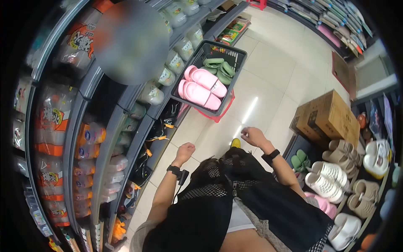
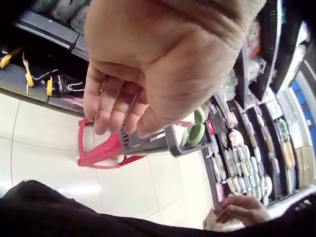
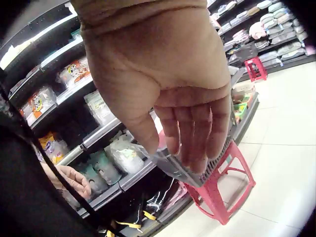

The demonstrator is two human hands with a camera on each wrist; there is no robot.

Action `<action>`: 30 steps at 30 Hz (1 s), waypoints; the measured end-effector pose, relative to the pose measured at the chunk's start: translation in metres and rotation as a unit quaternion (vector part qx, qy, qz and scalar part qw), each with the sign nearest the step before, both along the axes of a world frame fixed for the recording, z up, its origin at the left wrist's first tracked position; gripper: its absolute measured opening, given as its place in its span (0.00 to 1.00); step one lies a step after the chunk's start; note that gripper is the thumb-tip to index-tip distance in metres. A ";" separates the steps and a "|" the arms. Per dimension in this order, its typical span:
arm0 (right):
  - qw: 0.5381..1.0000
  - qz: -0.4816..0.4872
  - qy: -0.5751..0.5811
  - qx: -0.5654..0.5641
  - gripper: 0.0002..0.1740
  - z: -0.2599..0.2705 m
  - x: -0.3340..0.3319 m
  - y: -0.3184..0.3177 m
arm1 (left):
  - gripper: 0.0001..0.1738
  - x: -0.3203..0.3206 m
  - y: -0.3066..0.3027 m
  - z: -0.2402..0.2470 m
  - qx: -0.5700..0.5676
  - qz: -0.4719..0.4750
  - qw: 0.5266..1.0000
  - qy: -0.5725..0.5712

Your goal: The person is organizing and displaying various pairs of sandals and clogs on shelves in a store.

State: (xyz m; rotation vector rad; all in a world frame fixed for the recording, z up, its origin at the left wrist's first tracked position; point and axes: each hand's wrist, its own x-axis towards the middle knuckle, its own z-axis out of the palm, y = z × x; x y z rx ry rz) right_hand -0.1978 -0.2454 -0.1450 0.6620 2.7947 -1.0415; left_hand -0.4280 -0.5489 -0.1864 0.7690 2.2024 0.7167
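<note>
My left hand hangs in the aisle over the floor, fingers loosely curled with nothing in them. The right hand hangs to the other side, likewise holding nothing, its fingers bent in the right wrist view. Ahead of both hands stands a black plastic basket on a red stool. Inside it lie pink slippers in front and green slippers toward the far end. Neither hand touches the basket.
Shelves of wrapped goods line the left side. At right stand cardboard boxes and a rack of shoes, with white shoes and green slippers. Tiled floor runs between. A second red stool stands farther off.
</note>
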 end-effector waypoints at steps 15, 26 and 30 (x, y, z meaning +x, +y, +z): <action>0.968 -0.169 0.020 0.185 0.38 -0.064 -0.293 0.202 | 0.10 -0.104 0.069 0.033 0.039 0.106 0.992 0.047; 0.972 -0.020 -0.047 0.228 0.23 -0.075 -0.352 0.287 | 0.10 -0.145 0.156 0.056 0.051 0.140 0.988 0.049; 0.967 0.070 0.043 0.242 0.17 0.011 -0.385 0.317 | 0.10 -0.131 0.183 0.062 0.080 0.192 0.977 0.048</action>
